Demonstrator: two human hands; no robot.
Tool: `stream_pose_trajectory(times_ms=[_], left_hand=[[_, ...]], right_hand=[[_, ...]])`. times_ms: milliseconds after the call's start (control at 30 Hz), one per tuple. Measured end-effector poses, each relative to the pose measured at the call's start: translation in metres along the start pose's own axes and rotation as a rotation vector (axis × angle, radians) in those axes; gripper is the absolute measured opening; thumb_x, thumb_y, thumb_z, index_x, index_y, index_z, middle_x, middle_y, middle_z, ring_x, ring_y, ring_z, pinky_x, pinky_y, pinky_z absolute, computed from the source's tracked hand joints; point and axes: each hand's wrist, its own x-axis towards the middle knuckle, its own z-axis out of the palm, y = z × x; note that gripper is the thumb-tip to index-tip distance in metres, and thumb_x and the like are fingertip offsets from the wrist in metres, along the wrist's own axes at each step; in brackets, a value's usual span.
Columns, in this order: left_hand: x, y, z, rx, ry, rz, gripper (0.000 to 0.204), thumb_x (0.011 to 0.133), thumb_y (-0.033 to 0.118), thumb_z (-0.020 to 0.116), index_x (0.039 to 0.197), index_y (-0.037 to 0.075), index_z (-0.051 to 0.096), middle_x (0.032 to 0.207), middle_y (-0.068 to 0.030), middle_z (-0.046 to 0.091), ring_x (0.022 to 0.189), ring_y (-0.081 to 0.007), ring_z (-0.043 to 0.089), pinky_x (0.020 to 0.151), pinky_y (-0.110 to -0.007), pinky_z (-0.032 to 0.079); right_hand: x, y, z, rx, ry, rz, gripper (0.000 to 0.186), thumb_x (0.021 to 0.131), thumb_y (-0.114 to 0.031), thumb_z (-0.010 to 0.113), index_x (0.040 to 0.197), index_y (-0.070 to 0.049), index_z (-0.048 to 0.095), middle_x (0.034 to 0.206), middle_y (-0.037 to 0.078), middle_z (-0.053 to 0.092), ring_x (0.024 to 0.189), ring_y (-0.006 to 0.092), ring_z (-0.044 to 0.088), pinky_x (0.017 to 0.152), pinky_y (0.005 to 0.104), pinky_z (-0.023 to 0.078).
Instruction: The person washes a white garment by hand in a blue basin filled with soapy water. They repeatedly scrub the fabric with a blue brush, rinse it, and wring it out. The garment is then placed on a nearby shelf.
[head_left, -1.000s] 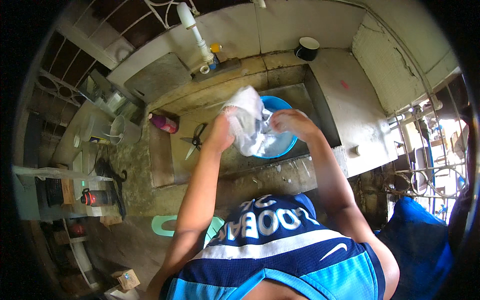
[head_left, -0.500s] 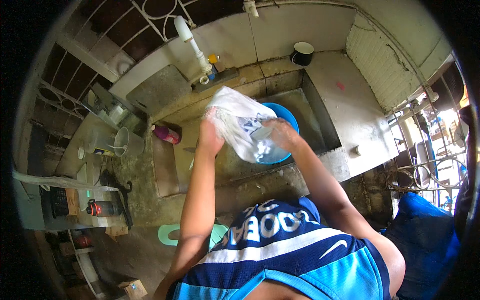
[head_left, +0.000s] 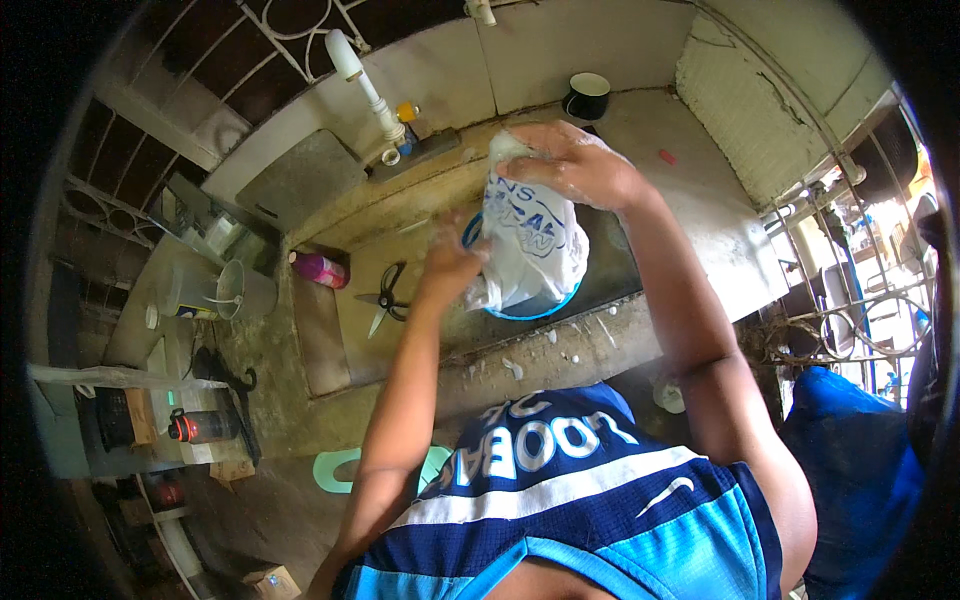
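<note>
- The white cloth [head_left: 540,235] now hangs from one raised end over the blue basin [head_left: 536,314], its blue print facing up; half a second ago it was stretched slantwise between both hands.
- The right hand [head_left: 580,168] has gone up to the cloth's top end, fingers and thumb pinching the bunched fabric.
- The left hand [head_left: 455,262] has come down from the cloth's upper left to beside its lower left edge. It is blurred, so I cannot tell whether its grip is spread or pinching.
- For the work in hand, the right hand now seems to carry most of the cloth's weight, with the left freer to turn or regrip it.
- The basin stands in the sink [head_left: 345,345], its far side mostly hidden by cloth.
- The scissors [head_left: 386,300], largely covered by the left arm half a second ago, show again left of the basin; the purple bottle [head_left: 320,269] lies farther left.
</note>
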Motion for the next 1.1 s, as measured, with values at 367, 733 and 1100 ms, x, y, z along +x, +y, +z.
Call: stream_pose_trajectory(times_ms=[367, 733, 1100], left_hand=[[0.063, 0.088, -0.089, -0.939, -0.234, 0.301, 0.032, 0.094, 0.016, 0.062, 0.118, -0.006, 0.065, 0.101, -0.0131, 0.073, 0.091, -0.0212, 0.071, 0.084, -0.034, 0.057], [0.021, 0.095, -0.026, -0.134, -0.302, 0.166, 0.058, 0.087, 0.025, 0.079, 0.134, 0.000, 0.057, 0.123, -0.0086, 0.067, 0.110, -0.0186, 0.065, 0.097, -0.035, 0.050], [0.031, 0.028, -0.050, -1.229, -0.381, -0.254, 0.031, 0.098, 0.023, 0.066, 0.123, 0.004, 0.063, 0.119, -0.0126, 0.069, 0.107, -0.0263, 0.068, 0.096, -0.043, 0.055]], right_hand=[[0.001, 0.026, -0.027, -0.112, -0.420, 0.157, 0.056, 0.085, -0.048, 0.077, 0.109, 0.002, 0.074, 0.105, 0.015, 0.075, 0.101, 0.0223, 0.069, 0.089, 0.0351, 0.054], [0.033, -0.042, 0.006, 0.070, -0.019, -0.004, 0.036, 0.088, -0.037, 0.076, 0.110, -0.010, 0.077, 0.130, 0.010, 0.066, 0.113, 0.0291, 0.062, 0.100, 0.0350, 0.049], [-0.027, 0.026, 0.069, 0.931, 0.529, -0.032, 0.033, 0.098, -0.030, 0.051, 0.092, -0.003, 0.069, 0.094, 0.011, 0.069, 0.100, 0.0193, 0.065, 0.087, 0.0382, 0.051]])
